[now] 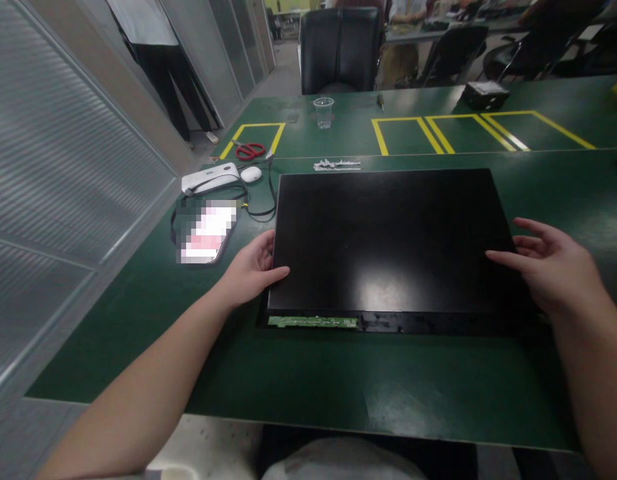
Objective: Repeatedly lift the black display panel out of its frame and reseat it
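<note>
A black display panel (388, 233) lies in front of me on the green table, its dark surface showing a bright reflection. Along its near edge a green circuit board strip (313, 322) sits on a black frame or backing (438, 324) that shows beneath the panel. My left hand (253, 267) grips the left edge, thumb over the top face and fingers curled at the side. At the right edge, my right hand (553, 263) has its thumb over the face and its other fingers beside the edge, the index finger stretched outward. The undersides of the fingers are partly hidden.
Left of the panel are a phone (208, 233) with a blurred screen, a white device (211, 178), a white mouse (251, 175), cables and red-handled scissors (250, 151). Farther back stand a clear plastic cup (323, 115), a black box (485, 95) and a black chair (341, 50). People are beyond.
</note>
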{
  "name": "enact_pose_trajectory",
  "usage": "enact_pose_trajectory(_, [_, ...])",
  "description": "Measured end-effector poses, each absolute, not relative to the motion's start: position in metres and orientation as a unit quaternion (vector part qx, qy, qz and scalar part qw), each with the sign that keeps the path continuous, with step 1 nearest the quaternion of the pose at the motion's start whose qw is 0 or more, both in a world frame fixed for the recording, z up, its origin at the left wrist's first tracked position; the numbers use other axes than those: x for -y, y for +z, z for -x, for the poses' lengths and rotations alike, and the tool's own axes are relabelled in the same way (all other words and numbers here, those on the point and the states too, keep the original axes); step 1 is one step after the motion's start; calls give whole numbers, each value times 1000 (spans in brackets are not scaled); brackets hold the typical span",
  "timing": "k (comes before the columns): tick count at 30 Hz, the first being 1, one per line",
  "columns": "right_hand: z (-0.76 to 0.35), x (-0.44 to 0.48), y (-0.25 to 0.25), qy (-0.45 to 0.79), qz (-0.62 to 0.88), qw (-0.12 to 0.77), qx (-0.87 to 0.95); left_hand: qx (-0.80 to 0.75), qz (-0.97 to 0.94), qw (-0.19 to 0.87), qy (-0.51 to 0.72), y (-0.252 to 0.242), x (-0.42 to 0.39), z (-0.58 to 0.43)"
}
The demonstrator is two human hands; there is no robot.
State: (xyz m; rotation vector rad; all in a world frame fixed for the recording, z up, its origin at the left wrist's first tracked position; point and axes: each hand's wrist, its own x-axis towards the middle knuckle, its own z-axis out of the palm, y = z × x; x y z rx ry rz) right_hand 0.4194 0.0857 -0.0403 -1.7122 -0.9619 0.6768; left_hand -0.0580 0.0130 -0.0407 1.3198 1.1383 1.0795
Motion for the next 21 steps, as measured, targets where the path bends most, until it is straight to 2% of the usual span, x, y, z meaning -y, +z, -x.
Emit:
enact_pose_trajectory(6, [-422, -85, -34, 244, 737, 494, 391, -485, -587, 479, 436, -44, -13, 62])
enact_pose_trajectory(13, [-417, -83, -30, 247, 735, 505, 379, -545, -674, 320, 382, -52, -14, 76])
enact_pose_trajectory(21, [-417, -82, -31, 229, 734, 499, 399, -567, -685, 295, 348, -55, -15, 79])
